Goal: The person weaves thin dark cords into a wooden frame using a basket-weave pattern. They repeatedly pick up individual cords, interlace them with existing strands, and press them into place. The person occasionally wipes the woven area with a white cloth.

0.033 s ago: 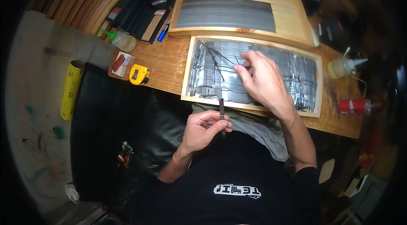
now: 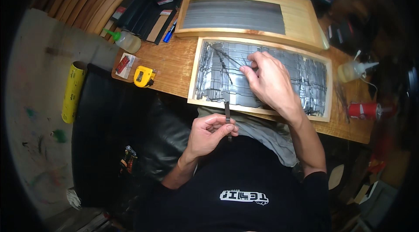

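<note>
My left hand (image 2: 208, 132) is closed in front of the near edge of a shallow wooden tray (image 2: 257, 109). Thumb and fingers pinch a narrow dark flat strip (image 2: 227, 110), which stands up out of the grip toward the tray's edge. Over the tray's middle, my right hand (image 2: 271, 79) has thumb and forefinger closed at the end of a thin dark strip (image 2: 230, 58), which slants to the upper left. Under it lie many grey metallic strips (image 2: 238, 88) packed in rows. Another dark, jagged strip (image 2: 224, 67) lies loose across them.
Behind stands a second wooden tray (image 2: 301, 18) with a grey ribbed sheet (image 2: 233, 15). On the workbench (image 2: 168, 74) are a yellow tape measure (image 2: 144, 77), a green-tipped bottle (image 2: 127, 41), a blue pen (image 2: 169, 34), another squeeze bottle (image 2: 350, 70) and a red can (image 2: 363, 110).
</note>
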